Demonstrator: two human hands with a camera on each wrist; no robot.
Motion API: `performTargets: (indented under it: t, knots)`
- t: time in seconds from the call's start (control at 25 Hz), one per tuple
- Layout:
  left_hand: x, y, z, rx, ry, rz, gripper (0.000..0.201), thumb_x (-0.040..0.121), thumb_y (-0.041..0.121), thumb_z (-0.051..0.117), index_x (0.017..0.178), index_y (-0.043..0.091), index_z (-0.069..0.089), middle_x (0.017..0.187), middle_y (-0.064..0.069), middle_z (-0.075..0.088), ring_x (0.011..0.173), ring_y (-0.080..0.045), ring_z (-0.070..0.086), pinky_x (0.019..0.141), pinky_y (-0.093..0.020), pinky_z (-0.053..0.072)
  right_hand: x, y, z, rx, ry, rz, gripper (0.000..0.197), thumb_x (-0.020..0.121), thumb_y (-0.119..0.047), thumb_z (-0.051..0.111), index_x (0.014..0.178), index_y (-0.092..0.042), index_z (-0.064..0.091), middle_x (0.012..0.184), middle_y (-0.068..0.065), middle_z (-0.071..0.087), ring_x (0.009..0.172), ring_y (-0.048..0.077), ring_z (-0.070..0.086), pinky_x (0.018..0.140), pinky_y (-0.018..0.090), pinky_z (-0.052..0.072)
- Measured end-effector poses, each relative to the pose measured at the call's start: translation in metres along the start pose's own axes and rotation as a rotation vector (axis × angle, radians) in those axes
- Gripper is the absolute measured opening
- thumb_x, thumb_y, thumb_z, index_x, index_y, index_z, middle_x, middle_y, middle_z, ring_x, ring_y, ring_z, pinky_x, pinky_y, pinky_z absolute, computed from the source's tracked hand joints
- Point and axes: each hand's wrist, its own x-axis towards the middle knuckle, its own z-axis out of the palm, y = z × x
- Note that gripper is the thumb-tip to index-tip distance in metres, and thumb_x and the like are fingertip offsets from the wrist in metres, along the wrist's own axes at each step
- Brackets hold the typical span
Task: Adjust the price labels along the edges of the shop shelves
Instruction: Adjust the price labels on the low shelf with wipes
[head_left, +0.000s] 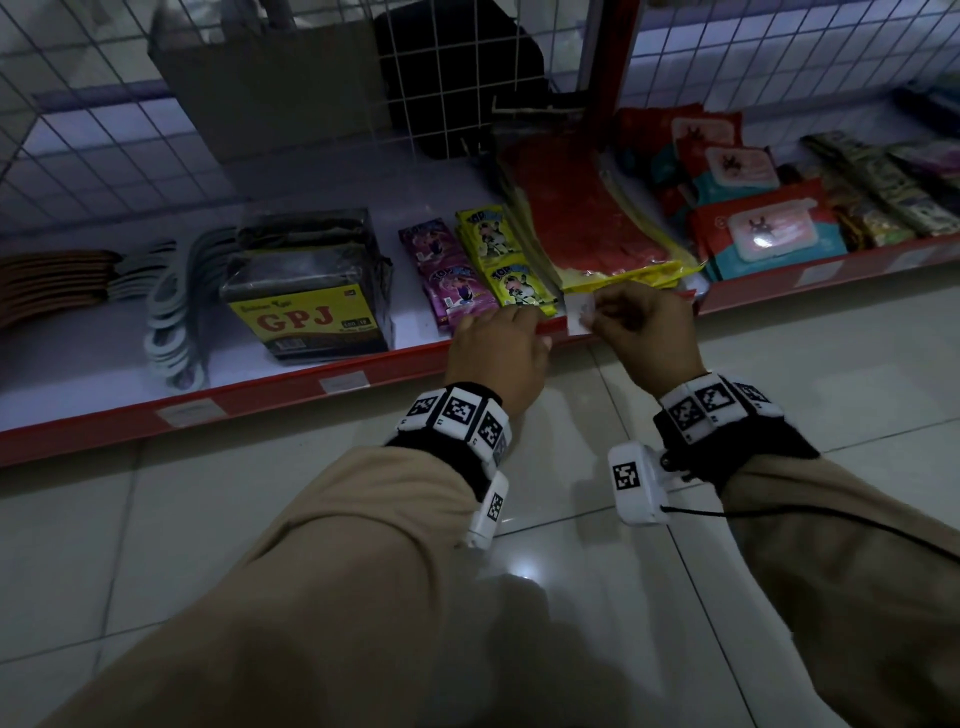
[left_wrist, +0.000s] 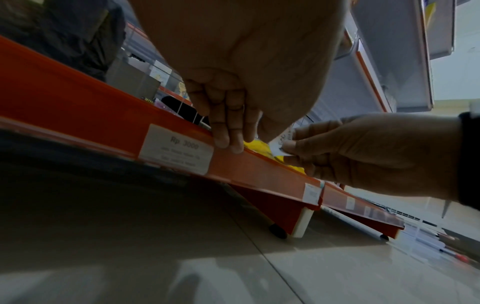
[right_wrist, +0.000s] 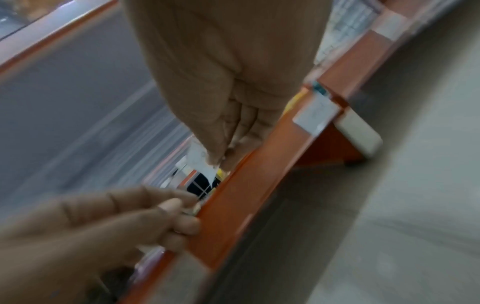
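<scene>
The red shelf rail (head_left: 291, 387) runs along the front of the bottom shelf. My right hand (head_left: 592, 312) pinches a small white price label (head_left: 577, 312) just above the rail, in front of a yellow pack. The left wrist view shows this label (left_wrist: 279, 144) between the right hand's thumb and fingers (left_wrist: 293, 144). My left hand (head_left: 519, 332) grips the rail's top edge just left of it, fingers (left_wrist: 228, 135) on the front face. A label reading Rp 3000 (left_wrist: 176, 150) sits in the rail beside those fingers. The right wrist view is blurred, but its label (right_wrist: 201, 160) shows.
On the shelf lie a black GPJ box (head_left: 306, 306), hangers (head_left: 171, 312), sachets (head_left: 498, 260), red and yellow packs (head_left: 597, 228) and wet wipes (head_left: 769, 228). More labels (head_left: 343, 383) sit in the rail. A wire grid backs the shelf. Pale floor tiles (head_left: 571, 519) lie below.
</scene>
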Motion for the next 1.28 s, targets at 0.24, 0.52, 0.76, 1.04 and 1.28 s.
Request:
performTargets:
  t: [0.24,0.52,0.76,1.04,1.28]
  knots:
    - [0.003,0.004,-0.001,-0.073,0.037,-0.055,0.03,0.098,0.041,0.039,0.115,0.022,0.055,0.112,-0.003,0.064,0.11,-0.026,0.053,0.101,-0.04,0.03,-0.016,-0.01,0.014,0.55,-0.032,0.282,0.021,0.079,0.008,0.068,0.096,-0.001,0.061,0.082,0.017,0.065,0.069,0.017,0.064,0.066,0.027,0.057]
    - [0.003,0.003,-0.001,0.003,0.025,-0.039,0.016,0.094,0.024,0.046,0.106,0.021,0.055,0.111,0.0,0.06,0.109,-0.025,0.051,0.099,-0.041,0.028,-0.009,-0.012,0.012,0.014,-0.097,-0.119,0.026,0.083,-0.003,0.067,0.109,-0.01,0.065,0.097,0.002,0.066,0.08,0.005,0.06,0.071,0.013,0.047]
    - [0.0,0.001,-0.001,-0.128,0.061,-0.087,0.029,0.096,0.039,0.042,0.114,0.021,0.057,0.109,-0.001,0.063,0.108,-0.025,0.053,0.101,-0.04,0.03,0.001,-0.008,0.005,0.157,-0.107,-0.038,0.009,0.085,-0.004,0.067,0.093,0.0,0.065,0.086,0.018,0.069,0.081,0.028,0.067,0.076,0.036,0.054]
    - [0.0,-0.004,0.0,-0.133,0.098,-0.101,0.019,0.095,0.036,0.049,0.1,0.021,0.06,0.097,-0.002,0.067,0.095,-0.028,0.057,0.093,-0.038,0.031,-0.007,-0.006,0.01,0.163,-0.143,-0.012,0.015,0.085,-0.006,0.067,0.1,-0.006,0.064,0.083,0.01,0.067,0.077,0.015,0.064,0.073,0.025,0.053]
    - [0.0,-0.001,-0.003,-0.086,0.091,-0.103,0.016,0.092,0.04,0.055,0.09,0.025,0.062,0.088,0.001,0.067,0.09,-0.023,0.058,0.094,-0.036,0.028,-0.004,-0.008,0.002,-0.211,-0.15,-0.191,0.011,0.088,-0.016,0.065,0.097,-0.012,0.07,0.087,0.001,0.071,0.077,0.009,0.062,0.066,0.013,0.044]
